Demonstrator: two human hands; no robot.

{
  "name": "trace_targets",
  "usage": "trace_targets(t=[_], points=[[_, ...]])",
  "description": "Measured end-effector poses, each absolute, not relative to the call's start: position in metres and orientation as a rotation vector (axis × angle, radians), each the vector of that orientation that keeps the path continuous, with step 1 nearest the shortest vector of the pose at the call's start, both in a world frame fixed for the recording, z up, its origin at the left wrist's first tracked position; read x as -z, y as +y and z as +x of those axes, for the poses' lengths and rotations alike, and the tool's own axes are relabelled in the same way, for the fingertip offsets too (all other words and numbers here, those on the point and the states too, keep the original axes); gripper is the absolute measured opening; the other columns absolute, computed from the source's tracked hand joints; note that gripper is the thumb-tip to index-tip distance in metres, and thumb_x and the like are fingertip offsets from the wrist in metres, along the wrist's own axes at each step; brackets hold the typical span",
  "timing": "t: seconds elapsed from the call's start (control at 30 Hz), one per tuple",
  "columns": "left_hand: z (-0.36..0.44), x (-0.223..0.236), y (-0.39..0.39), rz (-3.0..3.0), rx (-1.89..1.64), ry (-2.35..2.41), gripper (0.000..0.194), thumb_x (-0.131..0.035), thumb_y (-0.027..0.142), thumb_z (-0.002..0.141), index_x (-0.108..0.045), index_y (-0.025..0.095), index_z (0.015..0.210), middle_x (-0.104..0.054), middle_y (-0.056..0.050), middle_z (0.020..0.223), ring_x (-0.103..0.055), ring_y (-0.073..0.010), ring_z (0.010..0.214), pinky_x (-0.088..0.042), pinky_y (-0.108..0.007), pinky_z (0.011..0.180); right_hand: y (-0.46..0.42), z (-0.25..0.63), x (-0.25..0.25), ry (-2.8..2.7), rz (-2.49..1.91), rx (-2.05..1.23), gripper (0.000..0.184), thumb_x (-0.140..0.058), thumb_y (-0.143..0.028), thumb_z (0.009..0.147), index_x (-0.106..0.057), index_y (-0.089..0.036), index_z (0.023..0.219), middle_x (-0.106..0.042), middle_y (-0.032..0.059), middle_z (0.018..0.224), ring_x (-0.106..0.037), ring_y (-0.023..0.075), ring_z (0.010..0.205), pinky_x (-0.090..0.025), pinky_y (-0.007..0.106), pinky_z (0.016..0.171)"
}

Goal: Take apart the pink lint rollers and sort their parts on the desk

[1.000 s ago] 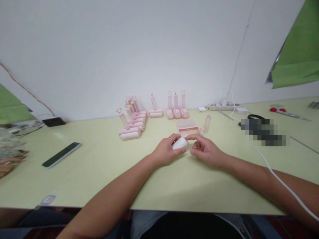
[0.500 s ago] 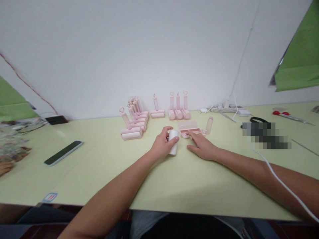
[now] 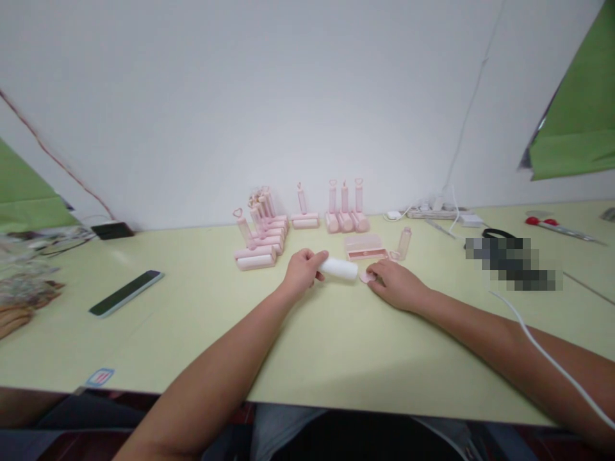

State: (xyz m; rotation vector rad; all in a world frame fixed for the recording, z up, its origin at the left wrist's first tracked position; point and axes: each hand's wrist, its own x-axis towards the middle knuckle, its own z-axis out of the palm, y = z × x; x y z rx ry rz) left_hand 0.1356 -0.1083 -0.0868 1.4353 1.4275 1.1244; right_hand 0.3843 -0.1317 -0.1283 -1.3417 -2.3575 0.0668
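My left hand (image 3: 303,272) is closed on one end of a white lint roller refill (image 3: 340,269), which lies nearly level and points right. Just past its free end, my right hand (image 3: 394,283) pinches a small round pink end cap (image 3: 366,277) close to the tabletop. Behind both hands an open pink roller case (image 3: 368,253) rests on the table, its lid tipped back. To the right of the case stands a loose translucent pink handle (image 3: 404,243), leaning slightly.
Several assembled pink lint rollers (image 3: 259,242) stand in a row at left, with more pink rollers (image 3: 346,221) by the wall. A phone (image 3: 127,293) lies left. A power strip (image 3: 435,211), white cable (image 3: 528,339) and red-handled tool (image 3: 552,224) are at right.
The refill has swung from upright to nearly level in my left hand. My right hand has drawn back from the case with the pink end cap in its fingers.
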Motion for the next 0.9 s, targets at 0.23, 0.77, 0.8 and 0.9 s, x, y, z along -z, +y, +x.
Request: trace_targets(t=[0.23,0.77,0.8,0.9], points=[[0.133,0.090,-0.100,1.267,-1.178,1.409,0.025,-0.058,0.037,0.077,-0.046,0.019,0.088,-0.052,0.005,0.053,-0.052,-0.0111,0.037,-0.031,-0.016,0.033,-0.128,0.376,0.123,-2.364,-1.260,-0.052,0.040,-0.062,-0.039,0.084,-0.062,-0.016,0.116,-0.062,0.0132,0.118,-0.053,0.0274,0.106,-0.039,0.037,0.092],[0.138,0.097,-0.104,1.088,-1.079,1.277,0.026,-0.050,0.032,0.075,-0.057,0.015,0.093,-0.054,0.000,0.057,-0.051,-0.0117,0.037,-0.031,-0.018,0.031,-0.145,0.369,0.114,-1.814,-0.953,-0.578,0.022,-0.052,-0.028,0.093,-0.055,-0.022,0.114,-0.064,0.0059,0.102,-0.063,0.0178,0.082,-0.051,0.031,0.072],[0.141,0.098,-0.106,1.077,-1.059,1.262,0.027,-0.051,0.032,0.075,-0.057,0.015,0.094,-0.055,-0.001,0.058,-0.052,-0.0120,0.038,-0.032,-0.019,0.031,-0.147,0.366,0.114,-1.803,-0.923,-0.599,0.023,-0.052,-0.030,0.093,-0.054,-0.023,0.115,-0.063,0.0065,0.105,-0.063,0.0184,0.085,-0.052,0.032,0.074],[0.148,0.099,-0.112,1.053,-0.994,1.215,0.028,-0.051,0.033,0.076,-0.056,0.014,0.096,-0.056,-0.002,0.059,-0.054,-0.0131,0.039,-0.035,-0.020,0.032,-0.152,0.362,0.115,-1.803,-0.857,-0.590,0.024,-0.054,-0.032,0.093,-0.055,-0.024,0.115,-0.063,0.0071,0.111,-0.063,0.0206,0.098,-0.053,0.036,0.084]])
